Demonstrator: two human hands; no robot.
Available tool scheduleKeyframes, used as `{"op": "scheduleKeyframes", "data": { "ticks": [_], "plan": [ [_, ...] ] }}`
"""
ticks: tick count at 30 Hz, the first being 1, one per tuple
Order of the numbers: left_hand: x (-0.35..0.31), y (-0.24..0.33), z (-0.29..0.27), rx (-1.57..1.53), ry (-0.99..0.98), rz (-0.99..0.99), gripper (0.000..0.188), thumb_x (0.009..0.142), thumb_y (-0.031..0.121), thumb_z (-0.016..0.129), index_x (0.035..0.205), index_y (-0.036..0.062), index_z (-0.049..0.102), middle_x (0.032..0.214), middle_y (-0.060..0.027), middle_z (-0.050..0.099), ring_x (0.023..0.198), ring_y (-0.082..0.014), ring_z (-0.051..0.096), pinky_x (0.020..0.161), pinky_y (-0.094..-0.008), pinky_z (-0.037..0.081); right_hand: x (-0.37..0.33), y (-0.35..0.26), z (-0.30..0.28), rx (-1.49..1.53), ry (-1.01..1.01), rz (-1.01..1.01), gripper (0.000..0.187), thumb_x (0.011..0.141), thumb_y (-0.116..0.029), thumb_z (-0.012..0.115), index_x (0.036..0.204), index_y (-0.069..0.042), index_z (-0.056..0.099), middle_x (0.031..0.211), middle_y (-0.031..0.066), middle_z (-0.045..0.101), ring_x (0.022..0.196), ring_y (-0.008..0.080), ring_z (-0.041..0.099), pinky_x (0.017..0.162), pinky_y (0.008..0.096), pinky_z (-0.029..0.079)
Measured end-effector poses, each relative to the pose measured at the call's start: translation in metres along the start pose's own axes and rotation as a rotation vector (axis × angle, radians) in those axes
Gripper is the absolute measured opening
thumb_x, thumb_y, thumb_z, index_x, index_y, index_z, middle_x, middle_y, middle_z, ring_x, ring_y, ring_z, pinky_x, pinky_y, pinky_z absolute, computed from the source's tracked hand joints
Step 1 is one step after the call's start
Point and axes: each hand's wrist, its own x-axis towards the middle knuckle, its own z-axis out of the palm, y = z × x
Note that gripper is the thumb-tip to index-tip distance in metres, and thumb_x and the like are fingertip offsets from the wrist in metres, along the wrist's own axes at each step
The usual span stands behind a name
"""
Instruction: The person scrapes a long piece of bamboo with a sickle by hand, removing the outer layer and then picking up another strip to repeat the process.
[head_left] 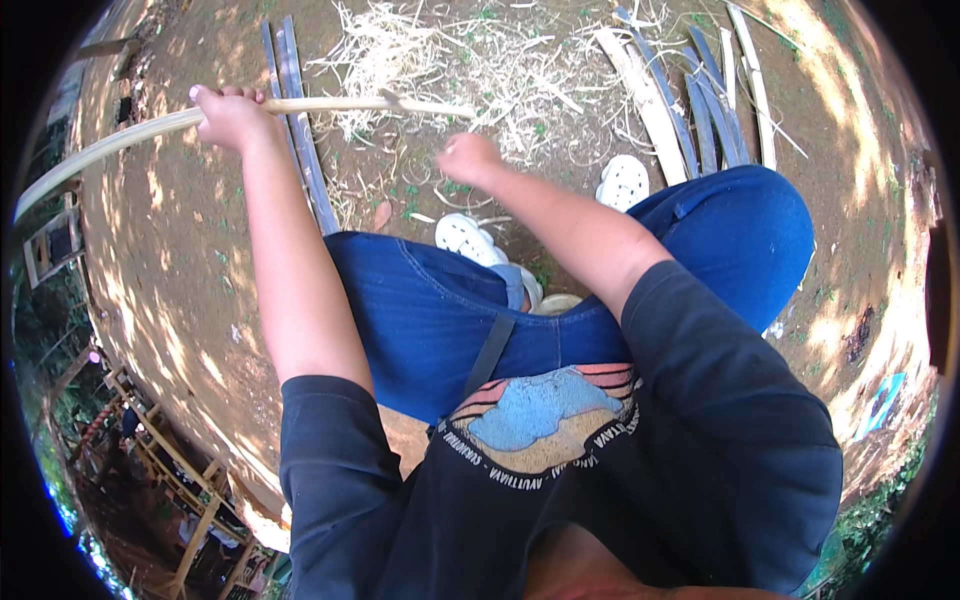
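My left hand (238, 117) is closed round a long pale bamboo strip (335, 103), held up ahead of me on the left. The strip curves away to the left edge of the view, and its other end lies just above my right hand. A small dark bump shows on it a short way from that end. My right hand (468, 160) is curled into a fist just below the strip's end, apart from it as far as I can see. Whatever those fingers hold, if anything, is hidden.
Pale curled shavings (390, 55) cover the dirt ahead. Dark split strips (298, 120) lie at the left, and a bundle of pale and dark strips (690, 95) at the right. My white clogs (465, 238) stand between my bent knees. Wooden framework (195, 510) is at lower left.
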Motion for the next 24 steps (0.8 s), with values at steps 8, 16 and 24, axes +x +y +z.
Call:
{"op": "scheduleKeyframes", "data": {
  "ticks": [8, 16, 24],
  "plan": [
    [0.016, -0.002, 0.021, 0.090, 0.035, -0.023, 0.037, 0.102, 0.029, 0.047, 0.104, -0.0064, 0.036, 0.064, -0.0042, 0.044, 0.049, -0.0140, 0.039, 0.044, -0.0317, 0.034, -0.021, -0.027, 0.017, 0.054, 0.089, -0.331, 0.029, 0.083, -0.031, 0.063, 0.088, -0.004, 0.072, 0.083, 0.0205, 0.070, 0.078, 0.0352, 0.069, 0.074, 0.0436, 0.055],
    [0.015, -0.004, 0.030, 0.059, -0.012, -0.016, 0.036, 0.102, 0.027, 0.047, 0.102, -0.0070, 0.038, 0.064, -0.0055, 0.046, 0.049, -0.0144, 0.040, 0.045, -0.0329, 0.036, 0.005, 0.021, 0.006, 0.091, 0.046, -0.006, 0.034, 0.084, -0.028, 0.061, 0.102, 0.000, 0.071, 0.101, 0.0228, 0.071, 0.093, 0.0317, 0.070, 0.086, 0.0390, 0.054],
    [0.005, -0.002, 0.041, 0.124, 0.046, 0.013, 0.037, 0.102, 0.029, 0.047, 0.097, -0.0066, 0.039, 0.067, -0.0080, 0.049, 0.050, -0.0171, 0.046, 0.045, -0.0342, 0.039, -0.028, -0.056, 0.006, 0.186, 0.086, -0.321, 0.028, 0.083, -0.027, 0.061, 0.079, -0.001, 0.069, 0.076, 0.0163, 0.069, 0.072, 0.0312, 0.068, 0.073, 0.0408, 0.055]
  ]
}}
